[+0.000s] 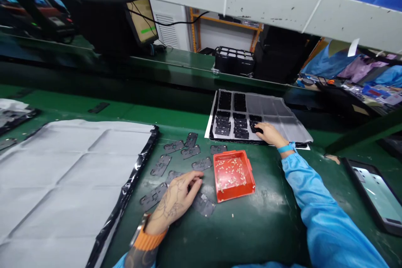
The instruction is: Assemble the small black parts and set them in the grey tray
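Reaching with both hands over a green bench.
The left hand (176, 199), fingers loosely curled, rests on flat grey plates (185, 153) beside a red tray (248, 178); the right hand (270, 134), fingers spread, presses black parts (232, 123) on a grey sheet (282, 117).

a green workbench (251, 234) runs under a scuffed white beam (266, 2), orange shelving (226, 21) behind.

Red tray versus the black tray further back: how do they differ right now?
The red tray is small, square and holds tiny pale bits; the black tray is wide, flat and gridded, holding dark parts in its left cells. The right hand rests on the black tray; the left hand lies beside the red tray, on grey plates. Both sit on the green bench.
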A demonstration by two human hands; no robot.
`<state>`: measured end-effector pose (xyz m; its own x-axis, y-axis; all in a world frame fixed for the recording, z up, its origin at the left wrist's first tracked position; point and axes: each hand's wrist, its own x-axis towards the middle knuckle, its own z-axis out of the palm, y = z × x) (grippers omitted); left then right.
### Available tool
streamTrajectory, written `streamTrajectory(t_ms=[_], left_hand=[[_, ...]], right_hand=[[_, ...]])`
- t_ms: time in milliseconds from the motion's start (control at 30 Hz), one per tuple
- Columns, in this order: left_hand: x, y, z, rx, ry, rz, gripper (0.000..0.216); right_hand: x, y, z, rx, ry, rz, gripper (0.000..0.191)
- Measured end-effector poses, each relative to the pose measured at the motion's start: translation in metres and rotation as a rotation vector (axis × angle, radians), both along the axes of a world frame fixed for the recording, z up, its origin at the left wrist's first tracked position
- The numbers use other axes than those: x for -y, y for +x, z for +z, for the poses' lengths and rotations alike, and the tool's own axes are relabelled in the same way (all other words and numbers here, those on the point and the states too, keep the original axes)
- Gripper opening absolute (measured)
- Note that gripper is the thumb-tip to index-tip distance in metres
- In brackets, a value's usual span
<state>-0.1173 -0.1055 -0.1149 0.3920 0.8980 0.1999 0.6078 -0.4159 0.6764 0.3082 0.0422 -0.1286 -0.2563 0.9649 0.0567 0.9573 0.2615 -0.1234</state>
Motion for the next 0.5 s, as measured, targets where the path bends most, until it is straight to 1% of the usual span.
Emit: streamTrajectory(t_ms=[333,500], left_hand=[[0.0018,-0.0010,-0.0030,0.000,0.006,-0.003,0.026],[0.0026,-0.0011,-0.0046,0.003,0.003,0.011,0.024]], right_hand=[[0.0059,0.0028,-0.0011,0.011,0.008,-0.024,0.033],[0.0102,0.0043,-0.0015,0.006,0.022,-0.012,0.032]])
